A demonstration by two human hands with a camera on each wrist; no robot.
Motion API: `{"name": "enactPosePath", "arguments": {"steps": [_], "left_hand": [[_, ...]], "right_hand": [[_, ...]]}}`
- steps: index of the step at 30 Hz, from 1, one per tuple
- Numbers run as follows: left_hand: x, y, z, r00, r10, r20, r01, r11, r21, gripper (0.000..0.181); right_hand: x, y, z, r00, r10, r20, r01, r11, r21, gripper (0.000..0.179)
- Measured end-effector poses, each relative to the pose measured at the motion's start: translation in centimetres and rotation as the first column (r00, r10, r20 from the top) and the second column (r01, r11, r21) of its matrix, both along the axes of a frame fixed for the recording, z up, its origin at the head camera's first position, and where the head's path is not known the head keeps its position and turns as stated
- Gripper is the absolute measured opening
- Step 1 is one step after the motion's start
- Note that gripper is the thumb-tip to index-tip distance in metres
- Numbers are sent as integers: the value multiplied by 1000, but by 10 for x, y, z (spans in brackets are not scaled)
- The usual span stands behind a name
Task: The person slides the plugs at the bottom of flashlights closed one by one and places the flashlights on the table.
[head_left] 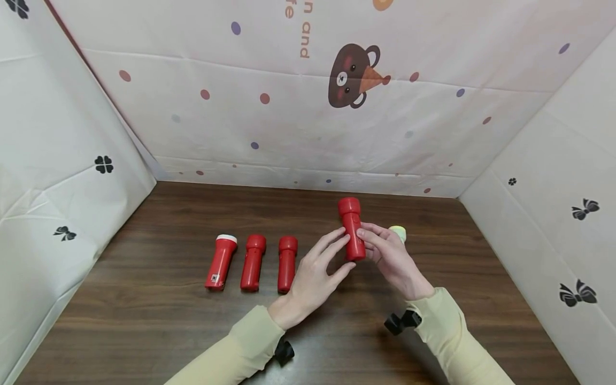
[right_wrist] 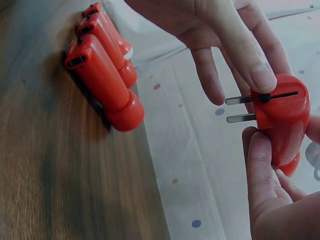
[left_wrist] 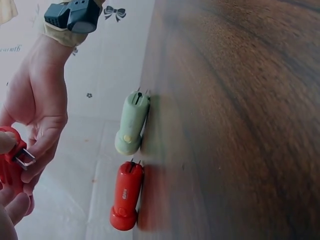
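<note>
My right hand (head_left: 392,262) grips a red flashlight (head_left: 353,230) by its body, above the table, its wide head pointing away from me. Two metal plug prongs (right_wrist: 240,110) stick out from its tail end, beside a slot with a black slider (right_wrist: 264,97). The thumb of my left hand (head_left: 313,275) presses at that slider. The other left fingers stretch out fairly straight along the flashlight's left side. Beyond my right hand lie a pale green flashlight (left_wrist: 132,122) and another red flashlight (left_wrist: 127,195), both with prongs showing; in the head view the hand hides most of this pair.
Left of my hands, three red flashlights lie in a row on the brown wooden table (head_left: 159,321): one with a white rim (head_left: 222,262), a middle one (head_left: 253,262) and a right one (head_left: 287,264). Pale printed sheets (head_left: 289,123) wall the table at the back and sides.
</note>
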State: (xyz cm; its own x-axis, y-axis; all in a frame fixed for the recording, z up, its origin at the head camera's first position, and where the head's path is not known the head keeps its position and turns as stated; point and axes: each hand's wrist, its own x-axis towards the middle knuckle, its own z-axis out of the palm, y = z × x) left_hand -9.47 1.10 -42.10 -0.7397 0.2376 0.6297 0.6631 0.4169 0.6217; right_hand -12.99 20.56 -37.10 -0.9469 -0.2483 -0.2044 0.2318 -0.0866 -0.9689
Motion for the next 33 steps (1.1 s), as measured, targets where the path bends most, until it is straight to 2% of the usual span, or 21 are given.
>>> {"name": "enactPosePath", "arguments": {"steps": [3,7,12,17,21,27,33], "left_hand": [[1,-3,1,1000,-15,-13,15,1000,1,60],[2,-8,2,997,-30,-71,28,999,-27,60],[2,-15,5,987,-46,-152,33,995,-90,61],[1,-20,4,971,-61,-231,29,990,-140,61],[1,-25,4,957,-60,-284,8,983,-182,64],[3,-33,4,959,-78,-274,17,975,-220,64],[5,-37,5,965,-115,-234,56,968,-243,63]], "right_hand": [[3,-1,1,1000,22,4,-22,999,-44,29],[7,-3,1,999,51,1,-51,993,-105,20],[12,-3,0,996,86,-7,-86,987,-138,19],[14,-1,-2,990,140,-9,-140,977,-161,18],[15,-1,-3,986,167,-15,-167,976,-138,18],[16,-3,-4,981,195,-6,-195,978,-67,18],[17,-4,-5,979,206,3,-206,977,-59,17]]}}
